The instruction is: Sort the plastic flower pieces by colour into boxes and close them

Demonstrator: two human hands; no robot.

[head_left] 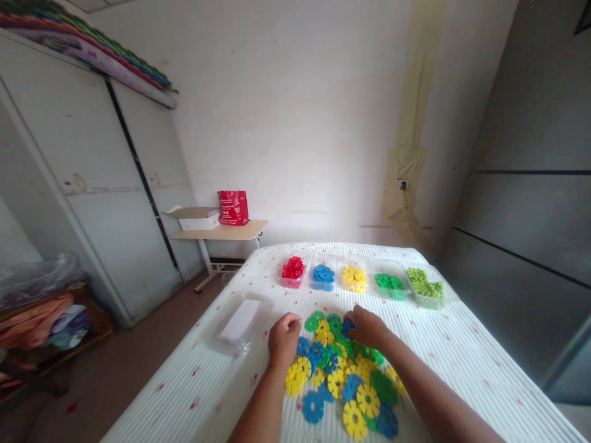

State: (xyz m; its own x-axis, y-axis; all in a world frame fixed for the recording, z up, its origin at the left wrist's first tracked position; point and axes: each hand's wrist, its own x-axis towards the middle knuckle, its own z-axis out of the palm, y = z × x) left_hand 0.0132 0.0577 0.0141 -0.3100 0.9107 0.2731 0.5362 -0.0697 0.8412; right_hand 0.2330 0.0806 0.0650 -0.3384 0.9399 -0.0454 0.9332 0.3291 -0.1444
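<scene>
Head view is showing both hands resting on a pile (341, 375) of flat toothed discs lying on the bed (462, 351), close to the person. Left hand (284, 338) is curling at the pile's left edge and right hand (367, 327) is pressing on its far edge. With the fingers tucked under, I cannot tell whether either grip is clamping a disc. Beyond the pile, five tubs are standing in a row, each holding one colour: red tub (292, 271), blue tub (323, 277), yellow tub (354, 279), green tub (390, 285), lime tub (427, 286). Sorting is looking partly done: each tub is holding a small heap, while many yellow, blue and green discs are lying mixed, with no red showing among them. A clear tray (240, 323) is lying just left of the left hand.
</scene>
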